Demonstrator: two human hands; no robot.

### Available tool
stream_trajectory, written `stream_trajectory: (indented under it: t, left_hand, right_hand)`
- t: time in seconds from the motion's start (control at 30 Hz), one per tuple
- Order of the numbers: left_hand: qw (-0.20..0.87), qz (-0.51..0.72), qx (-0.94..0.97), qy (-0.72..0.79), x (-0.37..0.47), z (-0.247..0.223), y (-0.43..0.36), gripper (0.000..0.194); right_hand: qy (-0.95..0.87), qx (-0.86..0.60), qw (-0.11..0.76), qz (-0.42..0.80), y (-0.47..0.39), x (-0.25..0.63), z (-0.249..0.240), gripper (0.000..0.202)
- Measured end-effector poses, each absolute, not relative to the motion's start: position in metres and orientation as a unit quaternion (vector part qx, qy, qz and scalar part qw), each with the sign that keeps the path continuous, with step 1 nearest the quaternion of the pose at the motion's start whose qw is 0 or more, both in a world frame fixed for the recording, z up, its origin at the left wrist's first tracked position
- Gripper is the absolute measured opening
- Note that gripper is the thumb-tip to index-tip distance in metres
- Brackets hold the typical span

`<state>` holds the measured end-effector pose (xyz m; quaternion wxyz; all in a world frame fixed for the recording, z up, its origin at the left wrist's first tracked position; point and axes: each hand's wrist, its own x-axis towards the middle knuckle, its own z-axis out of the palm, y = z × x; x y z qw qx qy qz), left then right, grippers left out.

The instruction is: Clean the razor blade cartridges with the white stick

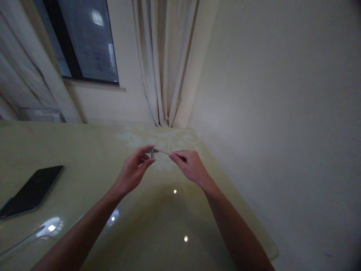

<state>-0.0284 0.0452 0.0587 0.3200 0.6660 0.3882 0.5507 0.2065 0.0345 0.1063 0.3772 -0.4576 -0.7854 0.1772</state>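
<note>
With the left hand (133, 170) narrowed, pinching a small box-like item (152, 153) upright between thumb and fingers, and with the right hand (190, 165) closed on a thin pale stick (162, 151) reaching towards the item's top, holding both above the worktop (152, 222), well apart from a dark flat device (34, 190).

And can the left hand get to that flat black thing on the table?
Probably, yes: nothing stands between the left hand and the flat black thing. But the fingers pinch a small object, so they'd need freeing.
</note>
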Motion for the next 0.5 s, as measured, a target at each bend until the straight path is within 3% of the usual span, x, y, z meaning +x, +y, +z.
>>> stream_trajectory:
  t: [0.5]
  left_hand:
    - [0.315,0.554,0.67,0.381,-0.0285,0.061,0.0427,0.042]
  right_hand:
    - [-0.809,-0.425,0.365,0.181,0.0318,0.2084,0.1122,0.036]
